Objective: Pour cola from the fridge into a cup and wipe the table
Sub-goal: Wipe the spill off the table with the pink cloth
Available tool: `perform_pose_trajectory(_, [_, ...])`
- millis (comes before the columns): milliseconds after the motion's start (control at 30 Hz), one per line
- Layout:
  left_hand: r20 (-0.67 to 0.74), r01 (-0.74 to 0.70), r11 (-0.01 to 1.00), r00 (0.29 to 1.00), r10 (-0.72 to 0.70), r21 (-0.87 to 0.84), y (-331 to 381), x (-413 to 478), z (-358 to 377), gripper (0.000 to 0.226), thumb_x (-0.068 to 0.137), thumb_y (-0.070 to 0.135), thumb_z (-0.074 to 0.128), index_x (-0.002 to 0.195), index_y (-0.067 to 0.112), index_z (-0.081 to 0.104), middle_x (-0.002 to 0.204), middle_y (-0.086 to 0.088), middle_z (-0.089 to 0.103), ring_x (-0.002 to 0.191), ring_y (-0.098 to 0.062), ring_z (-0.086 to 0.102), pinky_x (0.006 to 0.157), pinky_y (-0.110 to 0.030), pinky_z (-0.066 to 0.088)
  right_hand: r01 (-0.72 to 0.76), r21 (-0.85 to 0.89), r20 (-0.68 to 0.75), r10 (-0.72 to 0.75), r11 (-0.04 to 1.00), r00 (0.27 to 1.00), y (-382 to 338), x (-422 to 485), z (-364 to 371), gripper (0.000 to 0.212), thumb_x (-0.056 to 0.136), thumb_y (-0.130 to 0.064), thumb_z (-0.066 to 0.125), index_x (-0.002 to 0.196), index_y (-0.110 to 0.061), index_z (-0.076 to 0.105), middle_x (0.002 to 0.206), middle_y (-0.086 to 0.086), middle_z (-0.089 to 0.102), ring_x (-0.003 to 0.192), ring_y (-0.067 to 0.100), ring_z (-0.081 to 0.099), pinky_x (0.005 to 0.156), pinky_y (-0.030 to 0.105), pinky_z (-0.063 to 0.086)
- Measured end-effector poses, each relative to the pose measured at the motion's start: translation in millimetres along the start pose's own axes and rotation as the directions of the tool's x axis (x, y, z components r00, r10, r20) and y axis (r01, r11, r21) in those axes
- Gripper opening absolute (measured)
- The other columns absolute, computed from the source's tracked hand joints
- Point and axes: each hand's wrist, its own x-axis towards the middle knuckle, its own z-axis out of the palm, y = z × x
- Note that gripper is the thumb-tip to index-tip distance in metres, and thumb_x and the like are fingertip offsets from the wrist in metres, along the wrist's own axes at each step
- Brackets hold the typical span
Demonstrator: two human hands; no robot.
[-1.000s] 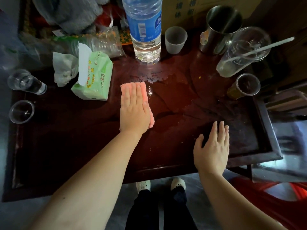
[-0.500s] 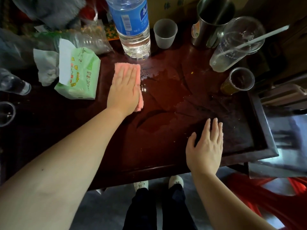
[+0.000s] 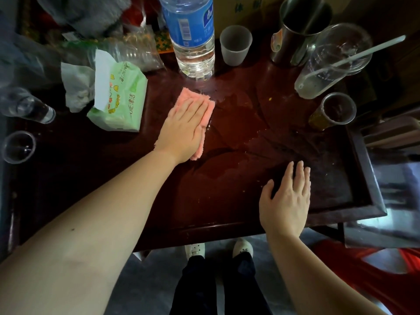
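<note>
My left hand [image 3: 184, 128] lies flat on a pink cloth [image 3: 205, 105], pressing it onto the dark wooden table [image 3: 227, 212] just in front of a large water bottle [image 3: 193, 37]. Wet streaks shine on the tabletop to the right of the cloth. My right hand [image 3: 286, 201] rests flat, fingers apart, near the table's front edge and holds nothing. A cup with dark liquid [image 3: 334, 111] stands at the right. A small frosted cup [image 3: 235, 45] stands at the back.
A green tissue pack [image 3: 118, 98] and crumpled tissue lie left of the cloth. Clear glasses [image 3: 19, 147] stand at the far left. A steel mug [image 3: 300, 28] and a tilted plastic cup with a straw [image 3: 329, 62] crowd the back right. The table has a raised rim.
My left hand has slid the pink cloth away from me toward the water bottle, then turned slightly rightward. My right hand has stayed flat in place.
</note>
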Motion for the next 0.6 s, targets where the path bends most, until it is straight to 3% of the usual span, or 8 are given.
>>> perform_pose_trajectory(167, [0.07,0.096,0.994,0.993,-0.1,0.059,-2,10,12,0.057,0.101,0.03,0.018,0.154,0.02,-0.001,0.162,0.0,0.0,0.148,-0.019,-0.007,0.116,-0.044,0.014,0.001,0.001,-0.007,-0.001,1.0,1.0,1,0,0,0.062,0.095,-0.034,0.036,0.149,-0.008,0.02,0.158,0.01,0.014,0.146,0.02,0.003,0.118,0.036,0.008])
perform_pose_trajectory(333, [0.018,0.188,0.982,0.982,-0.188,-0.008,7,5,4,0.054,0.1,0.024,0.024,0.152,0.012,0.02,0.159,-0.004,0.021,0.145,-0.025,0.014,0.104,-0.042,0.026,-0.002,0.017,-0.013,0.002,1.0,1.0,1,1,0,0.061,0.095,-0.033,0.037,0.148,-0.007,0.021,0.158,0.01,0.015,0.146,0.021,0.004,0.118,0.037,0.009])
perform_pose_trajectory(467, [0.006,0.182,0.983,0.983,-0.182,-0.034,11,-2,-1,0.054,0.099,0.022,0.028,0.151,0.01,0.023,0.157,-0.005,0.025,0.142,-0.025,0.02,0.099,-0.039,0.027,0.001,0.017,-0.012,-0.001,1.0,1.0,1,1,0,0.061,0.095,-0.032,0.038,0.148,-0.007,0.021,0.158,0.011,0.015,0.146,0.021,0.004,0.119,0.038,0.01])
perform_pose_trajectory(600, [0.031,0.221,0.975,0.975,-0.22,-0.005,23,-19,4,0.054,0.101,0.024,0.03,0.153,0.012,0.018,0.159,-0.003,0.021,0.145,-0.022,0.015,0.107,-0.038,0.023,0.004,0.014,-0.007,-0.004,1.0,1.0,1,1,0,0.062,0.095,-0.032,0.038,0.148,-0.007,0.02,0.158,0.011,0.015,0.146,0.022,0.004,0.119,0.038,0.009])
